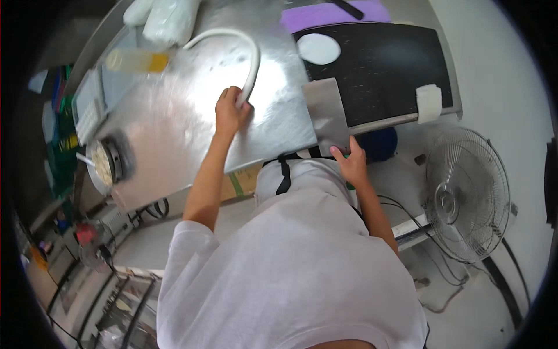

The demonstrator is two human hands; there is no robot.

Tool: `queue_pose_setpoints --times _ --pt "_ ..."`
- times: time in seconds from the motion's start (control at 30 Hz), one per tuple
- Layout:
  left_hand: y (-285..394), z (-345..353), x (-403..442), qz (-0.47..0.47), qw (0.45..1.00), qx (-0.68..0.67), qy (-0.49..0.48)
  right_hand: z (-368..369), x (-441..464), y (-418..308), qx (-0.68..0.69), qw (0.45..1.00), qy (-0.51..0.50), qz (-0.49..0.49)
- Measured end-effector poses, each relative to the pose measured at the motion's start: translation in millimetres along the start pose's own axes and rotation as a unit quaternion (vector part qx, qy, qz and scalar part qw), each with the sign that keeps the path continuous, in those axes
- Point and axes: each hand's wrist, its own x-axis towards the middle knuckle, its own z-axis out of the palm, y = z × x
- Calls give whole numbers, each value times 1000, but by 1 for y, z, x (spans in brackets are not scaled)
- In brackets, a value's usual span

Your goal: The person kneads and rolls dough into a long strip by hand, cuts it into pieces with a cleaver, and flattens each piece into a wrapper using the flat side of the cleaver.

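Observation:
A long white dough rope (254,58) curves across the metal table (174,122). My left hand (231,111) is closed around its near end, and the far end runs up to a white bag (170,23). At the table's front edge, my right hand (351,161) is wrapped around the handle of a broad cleaver (325,107). The wide grey blade lies flat, pointing away from me, between the metal surface and the black board (383,70). Most of the handle is hidden by my fingers; a bit of green shows there. A flat round white piece (318,48) rests on the board.
A bowl of pale filling (104,166) stands at the left edge, near a bottle of yellow liquid (136,61). Behind the board lies a purple cloth (331,15). A folded white cloth (429,103) hangs at its right corner. A standing fan (468,195) is on my right.

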Motion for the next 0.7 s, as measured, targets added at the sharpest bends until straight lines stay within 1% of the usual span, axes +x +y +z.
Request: queue_pose_setpoints --times 0.07,0.1,0.17,0.2,0.27,0.3,0.37,0.4,0.47,0.5,0.57,0.6,0.67,0.7 --pt "-22 -15 -9 7 996 -83 -20 20 8 -13 -16 998 -54 16" --pt "-32 -22 -19 -4 996 -83 -15 30 12 -20 -20 998 -65 15" --pt "-46 -31 -28 11 993 -105 -59 51 22 -35 -111 990 -81 -33" --pt "-51 -33 -32 8 993 -108 -57 60 26 -43 -114 989 -83 -34" --pt "-59 -37 -37 6 988 -140 -65 78 34 -58 -179 973 -140 -37" --pt "-62 -37 -38 4 988 -142 -62 85 37 -63 -182 972 -143 -38" --pt "-67 -35 -36 51 986 -152 -46 98 40 -71 -199 965 -148 -87" --pt "-71 -33 -34 51 986 -154 -44 102 41 -74 -201 964 -149 -88" --pt "-77 -30 -29 146 985 -95 -12 108 42 -79 -243 951 -170 -86" --pt "-79 -31 -27 145 985 -96 -11 112 41 -81 -245 950 -170 -86" --pt "-82 -34 -23 171 983 -47 -38 119 39 -84 -284 940 -182 -39" --pt "-83 -37 -22 173 983 -48 -43 128 35 -82 -282 942 -181 -34" --pt "-78 -36 -15 242 970 -3 -21 150 29 -73 -325 929 -176 -4" --pt "-78 -34 -13 251 968 -6 -26 162 31 -71 -323 932 -167 1"
